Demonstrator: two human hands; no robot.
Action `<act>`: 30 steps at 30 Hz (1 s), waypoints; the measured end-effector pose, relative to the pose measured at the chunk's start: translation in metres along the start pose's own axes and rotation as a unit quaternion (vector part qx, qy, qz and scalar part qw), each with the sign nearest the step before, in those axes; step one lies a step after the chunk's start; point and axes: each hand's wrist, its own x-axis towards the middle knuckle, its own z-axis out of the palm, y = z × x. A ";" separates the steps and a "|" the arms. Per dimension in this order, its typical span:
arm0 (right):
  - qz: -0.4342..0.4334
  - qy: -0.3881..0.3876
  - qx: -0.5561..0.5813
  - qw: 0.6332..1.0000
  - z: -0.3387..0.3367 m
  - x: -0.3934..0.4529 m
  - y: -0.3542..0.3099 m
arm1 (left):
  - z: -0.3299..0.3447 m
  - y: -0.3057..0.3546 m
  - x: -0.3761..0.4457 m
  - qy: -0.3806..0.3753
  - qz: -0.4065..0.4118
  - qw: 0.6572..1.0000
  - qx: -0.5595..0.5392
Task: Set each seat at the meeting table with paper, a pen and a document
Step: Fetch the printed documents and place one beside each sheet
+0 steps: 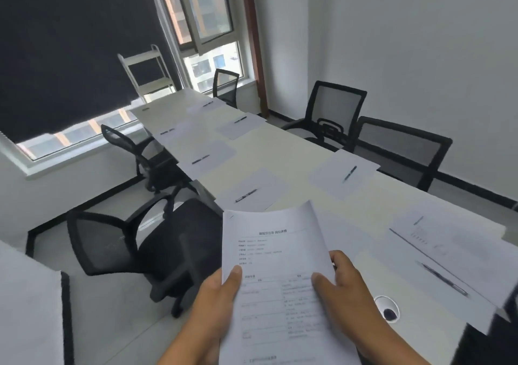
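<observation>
A stack of printed documents is held up in front of me over the near end of the long white meeting table. My left hand grips its left edge with the thumb on top. My right hand grips the right edge, thumb on the page. Blank sheets, each with a black pen across it, lie at several seats: near left, near right, and further along both sides. At the near right seat a printed document lies beside a sheet with a pen.
Black mesh office chairs stand along both sides: one just left of me, another further left, two on the right, one at the far end by the window. A round cable grommet sits in the tabletop. A white shelf cart stands beyond the table.
</observation>
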 end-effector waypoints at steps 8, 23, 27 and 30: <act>0.037 0.143 0.034 0.988 0.046 0.016 -0.021 | -0.022 0.037 0.092 -0.170 -0.006 0.984 0.055; 0.088 0.278 0.106 0.951 0.018 0.065 -0.001 | 0.046 0.075 0.166 -0.306 -0.037 0.946 0.101; 0.097 0.283 0.111 0.948 0.014 0.086 0.011 | 0.058 0.072 0.188 -0.292 -0.065 0.950 0.088; 0.104 0.291 0.104 0.945 0.011 0.099 0.019 | 0.068 0.064 0.198 -0.294 -0.085 0.949 0.082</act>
